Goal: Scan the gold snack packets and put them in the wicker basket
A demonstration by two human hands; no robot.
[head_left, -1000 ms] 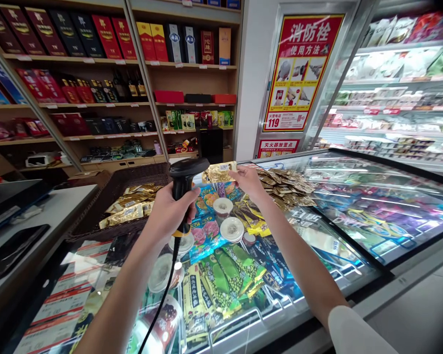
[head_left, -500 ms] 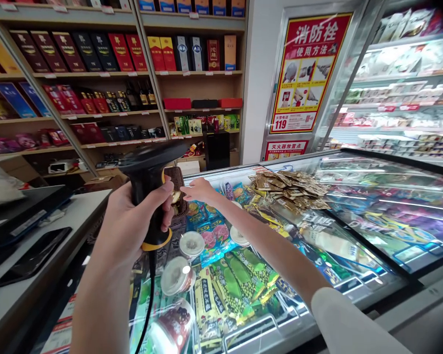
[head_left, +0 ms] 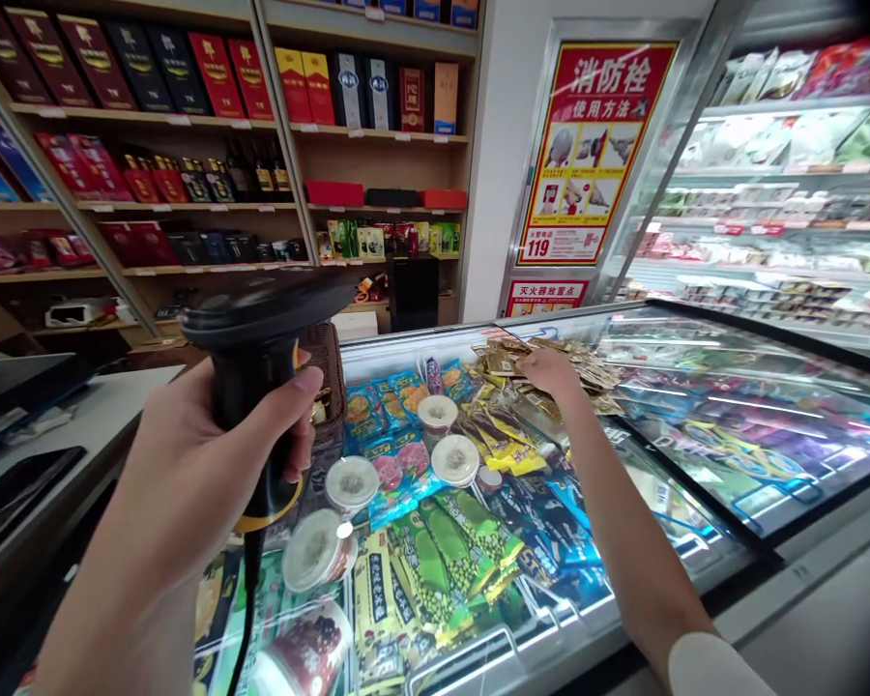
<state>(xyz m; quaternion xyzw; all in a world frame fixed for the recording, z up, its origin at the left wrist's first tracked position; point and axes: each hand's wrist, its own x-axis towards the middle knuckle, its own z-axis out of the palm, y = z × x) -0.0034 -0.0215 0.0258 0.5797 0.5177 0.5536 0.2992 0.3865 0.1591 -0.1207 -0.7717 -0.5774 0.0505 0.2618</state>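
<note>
My left hand [head_left: 188, 464] is closed around the handle of a black and yellow barcode scanner [head_left: 268, 304], held upright with its cord hanging down. My right hand [head_left: 549, 369] reaches across the freezer to a pile of small gold-brown packets [head_left: 587, 372] lying on the glass lid. Its fingers are curled down at the pile's left side, on a packet [head_left: 504, 360]; the fingertips are partly hidden. Behind the scanner stands a brown woven basket [head_left: 332, 377] with some gold-coloured packets in it, partly covered by my left hand.
Under the glass of the chest freezer [head_left: 703, 464] lie wrapped ice creams [head_left: 435, 551] and several lidded tubs [head_left: 455, 459]. A phone [head_left: 21, 498] rests on the counter at left. Shelves of boxes [head_left: 137, 68] and a lit fridge [head_left: 790, 193] stand behind.
My right hand has moved right, from beside the basket to the packet pile, and its fingers have curled down. My left hand and the scanner sit further left in view as the camera turned.
</note>
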